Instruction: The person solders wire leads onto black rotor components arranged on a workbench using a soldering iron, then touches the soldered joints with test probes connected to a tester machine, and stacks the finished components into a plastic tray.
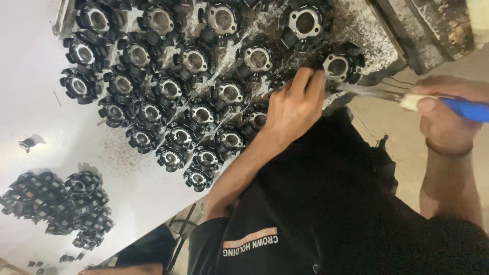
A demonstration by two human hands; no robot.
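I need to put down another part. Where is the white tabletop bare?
The bare white tabletop lies left of the packed rows of black round metal-centred parts, above the heaped black parts. Around the left hand it is crowded.

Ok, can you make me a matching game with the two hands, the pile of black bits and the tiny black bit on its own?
Things:
1. left hand
2. right hand
3. heap of black ring-shaped parts
4. small lone black piece

Places or states:
a. piled at the lower left of the white table
b. grips the blue-handled metal tool
c. alone near the table's left edge
d. fingers rest on the rows of black rings with metal centres

Pairs: 1-d, 2-b, 3-a, 4-c
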